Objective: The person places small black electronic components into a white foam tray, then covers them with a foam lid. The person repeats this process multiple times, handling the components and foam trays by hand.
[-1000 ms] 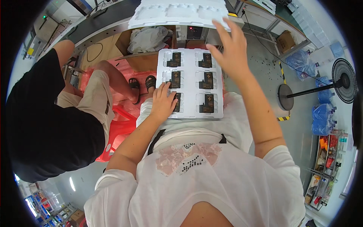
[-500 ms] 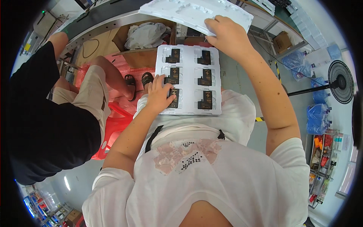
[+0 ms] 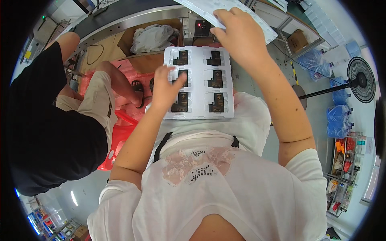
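My right grip [image 3: 244, 35] pinches a thin white moulded-plastic panel [image 3: 203, 9], probably light, bendy, best rim-held, beyond the white plastic tray [image 3: 197, 80] of flat black packs [image 3: 216, 79]; my left grip [image 3: 164, 86] spreads, empty.

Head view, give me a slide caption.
Right hand grips a white tray while the left hand is at the left edge of another tray holding six black batteries.
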`<move>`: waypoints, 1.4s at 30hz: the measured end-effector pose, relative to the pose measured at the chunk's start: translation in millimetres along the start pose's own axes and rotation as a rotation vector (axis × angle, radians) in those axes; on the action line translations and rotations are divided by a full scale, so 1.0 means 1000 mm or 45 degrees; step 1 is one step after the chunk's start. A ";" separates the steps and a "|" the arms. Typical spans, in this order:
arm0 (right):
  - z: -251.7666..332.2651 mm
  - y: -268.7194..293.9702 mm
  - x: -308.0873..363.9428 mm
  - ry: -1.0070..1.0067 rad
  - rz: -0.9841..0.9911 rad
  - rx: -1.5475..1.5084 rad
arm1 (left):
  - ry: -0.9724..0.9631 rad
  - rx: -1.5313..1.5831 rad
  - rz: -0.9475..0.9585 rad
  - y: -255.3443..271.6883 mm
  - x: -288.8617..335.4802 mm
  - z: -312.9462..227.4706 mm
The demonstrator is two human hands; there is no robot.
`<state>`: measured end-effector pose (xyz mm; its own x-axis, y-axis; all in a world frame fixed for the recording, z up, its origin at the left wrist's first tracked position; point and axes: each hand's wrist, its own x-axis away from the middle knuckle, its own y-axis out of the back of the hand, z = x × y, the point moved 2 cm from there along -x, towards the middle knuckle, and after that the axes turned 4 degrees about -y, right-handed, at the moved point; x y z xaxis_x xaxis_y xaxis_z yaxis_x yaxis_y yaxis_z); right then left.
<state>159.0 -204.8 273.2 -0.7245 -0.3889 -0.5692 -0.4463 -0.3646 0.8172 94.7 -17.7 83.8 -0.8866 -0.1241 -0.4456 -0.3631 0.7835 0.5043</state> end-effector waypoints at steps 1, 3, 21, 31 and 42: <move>0.006 0.001 0.006 -0.048 -0.006 -0.013 | 0.048 0.134 -0.109 0.005 -0.014 -0.012; 0.017 -0.001 0.012 -0.048 -0.079 -0.026 | 0.086 0.269 -0.131 0.012 -0.033 -0.031; -0.056 0.106 0.075 -0.649 -0.578 -0.515 | -0.419 -0.623 0.488 -0.025 0.061 0.030; -0.036 0.104 0.147 -0.894 -0.147 -0.144 | -0.174 -0.691 0.592 -0.025 0.039 0.027; 0.104 -0.119 0.153 -0.504 0.957 -0.752 | 0.574 0.212 0.414 -0.033 -0.010 0.042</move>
<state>47.0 -133.0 98.3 -0.8781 -0.4209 0.2278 0.4446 -0.5413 0.7136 127.7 -16.9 39.8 -0.9927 -0.0796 0.0905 -0.0340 0.9054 0.4231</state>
